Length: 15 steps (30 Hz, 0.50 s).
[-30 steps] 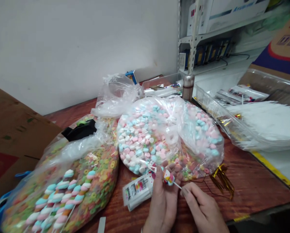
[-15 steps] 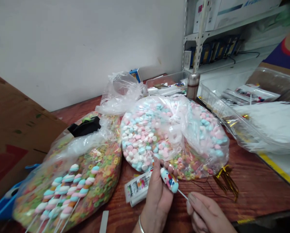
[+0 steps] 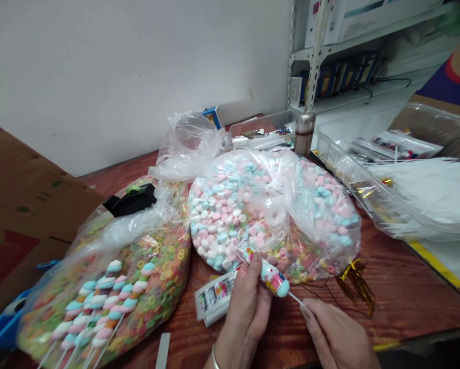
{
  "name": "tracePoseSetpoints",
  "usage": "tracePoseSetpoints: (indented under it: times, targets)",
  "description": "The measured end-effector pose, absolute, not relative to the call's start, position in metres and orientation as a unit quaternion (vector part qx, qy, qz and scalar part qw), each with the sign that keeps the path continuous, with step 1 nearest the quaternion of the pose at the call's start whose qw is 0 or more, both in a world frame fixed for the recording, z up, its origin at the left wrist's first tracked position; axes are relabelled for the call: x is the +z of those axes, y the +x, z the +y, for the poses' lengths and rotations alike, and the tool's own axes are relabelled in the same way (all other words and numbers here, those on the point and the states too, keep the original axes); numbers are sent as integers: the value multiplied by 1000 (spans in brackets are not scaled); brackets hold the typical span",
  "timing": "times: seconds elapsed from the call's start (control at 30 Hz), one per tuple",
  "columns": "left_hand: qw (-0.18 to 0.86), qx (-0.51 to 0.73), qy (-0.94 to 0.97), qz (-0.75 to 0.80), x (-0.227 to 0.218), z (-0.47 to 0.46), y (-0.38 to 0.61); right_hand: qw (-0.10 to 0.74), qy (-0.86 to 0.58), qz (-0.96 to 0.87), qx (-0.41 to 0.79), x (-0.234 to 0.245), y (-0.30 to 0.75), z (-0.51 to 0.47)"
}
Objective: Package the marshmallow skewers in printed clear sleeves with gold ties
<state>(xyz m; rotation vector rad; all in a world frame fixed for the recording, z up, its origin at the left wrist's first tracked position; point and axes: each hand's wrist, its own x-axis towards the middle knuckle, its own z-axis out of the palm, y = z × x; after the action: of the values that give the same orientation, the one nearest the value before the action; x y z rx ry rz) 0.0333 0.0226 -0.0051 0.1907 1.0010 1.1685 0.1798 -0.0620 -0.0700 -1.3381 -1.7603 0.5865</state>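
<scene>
While the left hand closes around a pink-and-blue twisted marshmallow pop, the right hand pinches its thin white stick, just beside a clear plastic bag of pastel marshmallows on a reddish wooden table.

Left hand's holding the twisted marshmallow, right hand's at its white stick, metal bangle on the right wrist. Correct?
No: the metal bangle is on the left wrist, not the right, as the head view shows. The rest stands: the left hand holds the twisted marshmallow, and the right hand is at its white stick.
</scene>
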Motion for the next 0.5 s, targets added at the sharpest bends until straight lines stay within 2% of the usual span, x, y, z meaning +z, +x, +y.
tracePoseSetpoints:
  times: [0.17,0.37,0.5]
  targets:
    - [716,500,85,480,-2,22,36,377,-528,-698,304,-63,180,-62]
    - [725,509,107,451,-2,7,58,408,-592,-635,282,-65,159,-62]
    - [742,507,141,415,-9,-2,64,424,-596,-577,362,-66,153,-55]
